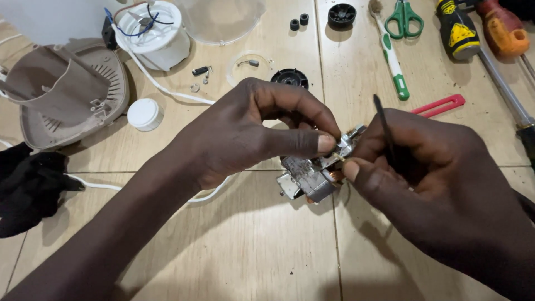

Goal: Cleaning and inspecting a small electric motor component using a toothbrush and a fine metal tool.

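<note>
both hands met over a small metal motor [313,177], held just above the tiled floor [234,245]. the left hand [251,134] pinched the top of the motor between thumb and fingers, the thumb pressed flat near its shaft end. the right hand [440,184] gripped the motor from the other side with its fingertips, and it also held a thin dark tool [383,125] that stood up between its fingers (what kind of tool it was could not be told).

around the motor lay loose parts. beyond it, just past the left hand, sat a black round part [290,78], and near that a clear plastic ring [248,66]. further beyond the motor stood a white housing with wires [153,33], and well off to the left of the motor a beige base [61,95] and a small white cap [145,114]. a white cord [161,86] ran under the left hand. beyond and to the right of the motor lay a red flat tool [440,106], a green-and-white brush [393,58], green scissors [404,17] and two screwdrivers [479,33].
</note>
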